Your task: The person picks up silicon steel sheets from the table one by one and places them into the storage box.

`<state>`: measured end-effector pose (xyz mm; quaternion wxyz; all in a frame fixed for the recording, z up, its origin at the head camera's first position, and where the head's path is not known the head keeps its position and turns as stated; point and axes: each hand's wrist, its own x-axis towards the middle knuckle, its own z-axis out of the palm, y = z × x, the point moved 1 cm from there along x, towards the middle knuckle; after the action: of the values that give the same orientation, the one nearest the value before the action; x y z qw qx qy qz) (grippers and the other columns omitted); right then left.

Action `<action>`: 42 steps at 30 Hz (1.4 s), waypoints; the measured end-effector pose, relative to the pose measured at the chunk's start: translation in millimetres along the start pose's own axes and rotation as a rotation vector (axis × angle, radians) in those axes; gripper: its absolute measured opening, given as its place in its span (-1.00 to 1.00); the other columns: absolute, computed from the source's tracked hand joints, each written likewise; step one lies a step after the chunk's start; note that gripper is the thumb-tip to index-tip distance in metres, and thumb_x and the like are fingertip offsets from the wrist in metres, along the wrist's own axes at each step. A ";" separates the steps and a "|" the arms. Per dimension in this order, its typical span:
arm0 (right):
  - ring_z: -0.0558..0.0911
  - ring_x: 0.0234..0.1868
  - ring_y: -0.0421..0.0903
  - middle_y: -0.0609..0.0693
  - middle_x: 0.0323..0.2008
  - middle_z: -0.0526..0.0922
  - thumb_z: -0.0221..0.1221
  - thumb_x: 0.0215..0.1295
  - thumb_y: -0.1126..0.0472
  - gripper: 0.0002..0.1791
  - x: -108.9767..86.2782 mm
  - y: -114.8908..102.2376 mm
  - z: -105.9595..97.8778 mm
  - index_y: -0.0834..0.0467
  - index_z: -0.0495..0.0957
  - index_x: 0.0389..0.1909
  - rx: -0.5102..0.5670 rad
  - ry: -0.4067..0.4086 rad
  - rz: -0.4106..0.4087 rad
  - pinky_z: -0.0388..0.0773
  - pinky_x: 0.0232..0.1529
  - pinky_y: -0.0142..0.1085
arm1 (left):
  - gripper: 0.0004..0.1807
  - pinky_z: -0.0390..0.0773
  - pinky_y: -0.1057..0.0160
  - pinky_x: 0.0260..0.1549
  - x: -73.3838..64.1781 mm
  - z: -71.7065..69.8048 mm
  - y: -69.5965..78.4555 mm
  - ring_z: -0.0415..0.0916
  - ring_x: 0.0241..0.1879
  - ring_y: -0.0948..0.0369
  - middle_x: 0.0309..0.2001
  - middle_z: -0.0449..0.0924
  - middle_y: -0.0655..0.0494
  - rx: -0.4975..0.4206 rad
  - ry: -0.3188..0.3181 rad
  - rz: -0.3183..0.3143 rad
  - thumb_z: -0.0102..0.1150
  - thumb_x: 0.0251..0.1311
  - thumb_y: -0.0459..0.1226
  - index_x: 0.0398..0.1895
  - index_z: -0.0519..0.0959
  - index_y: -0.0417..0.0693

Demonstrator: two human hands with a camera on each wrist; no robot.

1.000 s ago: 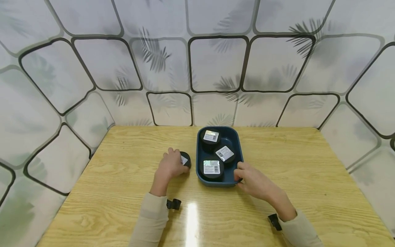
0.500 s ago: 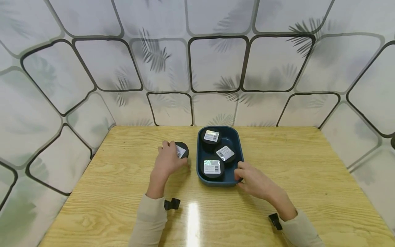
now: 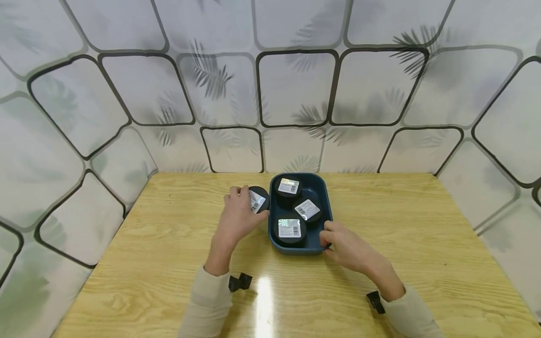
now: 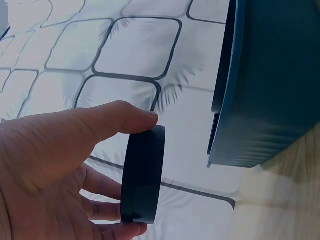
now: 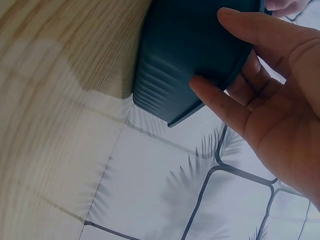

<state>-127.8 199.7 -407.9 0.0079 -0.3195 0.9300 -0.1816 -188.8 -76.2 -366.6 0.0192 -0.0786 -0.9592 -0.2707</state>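
Note:
My left hand pinches a flat black round container by its edges, thumb on one side and fingers on the other. In the head view its white label faces up, close to the left rim of the blue plastic bin. The left wrist view shows the black round container apart from the bin's wall. Three similar round containers lie inside the bin, the nearest one at front left. My right hand grips the bin's right rim near the front corner, some fingers bent over it in the right wrist view.
The bin stands on a light wood-grain table, towards its back edge. Behind and beside the table hangs a pale patterned curtain. Black camera mounts sit at both wrists.
My left hand has carried the black round container away from me, then rightward to the bin's left rim. The right hand and the bin have stayed in place.

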 end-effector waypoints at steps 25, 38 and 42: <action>0.33 -0.39 -0.25 -0.16 -0.42 0.36 0.39 0.04 0.45 -0.74 -1.8 0.3 2.9 0.07 0.53 -0.51 0.005 0.085 -0.046 0.40 -0.35 -0.37 | -0.04 0.52 0.00 0.08 5.1 56.8 63.0 0.32 0.15 -0.20 0.28 0.24 -0.30 0.050 0.055 0.227 0.39 0.14 0.00 0.44 0.17 -0.34; 0.32 -0.41 -0.26 -0.16 -0.42 0.37 0.40 0.05 0.44 -0.74 -2.2 0.7 2.6 0.08 0.53 -0.50 -0.009 0.083 -0.053 0.40 -0.37 -0.38 | -0.03 0.58 0.12 0.03 18.6 82.8 79.4 0.36 0.20 -0.16 0.35 0.26 -0.24 0.203 0.058 0.264 0.36 0.17 0.02 0.49 0.14 -0.28; 0.32 -0.41 -0.27 -0.16 -0.42 0.37 0.41 0.05 0.44 -0.73 -2.3 0.8 2.7 0.08 0.52 -0.51 -0.003 0.082 -0.050 0.39 -0.38 -0.39 | -0.04 0.58 0.09 0.00 22.1 89.2 80.8 0.39 0.15 -0.14 0.34 0.29 -0.22 0.256 0.052 0.262 0.37 0.15 0.05 0.47 0.19 -0.26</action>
<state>-126.1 200.8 -410.9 -0.0350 -0.3351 0.9215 -0.1933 -197.0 41.5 -399.2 0.0888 -0.1929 -0.9666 -0.1435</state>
